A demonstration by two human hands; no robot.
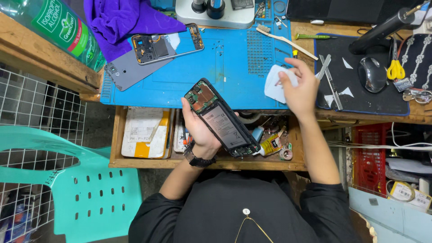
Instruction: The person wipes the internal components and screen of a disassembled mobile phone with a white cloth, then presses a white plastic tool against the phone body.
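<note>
The left hand is clamped around an opened black smartphone with its back cover off, the grey battery and a green-and-copper circuit board exposed. The phone is held tilted above the open wooden drawer, just off the near edge of the table, its board end pointing to the far left. A black wristwatch sits on that wrist.

The right hand rests at the right edge of the blue silicone work mat, its fingers closed on a small white wipe or cloth.

Judging by this, the step in hand is cleaning the bared inside of the phone. The next move would call for bringing the wipe across to the phone and working lightly, away from the small board parts.

Farther out on the mat lie a grey phone back cover and a phone middle frame partly over it, with a purple cloth beyond them. A white toothbrush lies to the far right, a green plastic bottle at the far left. On the black mat to the right are metal tweezers, a black computer mouse and yellow-handled scissors. A teal plastic chair stands near left.
</note>
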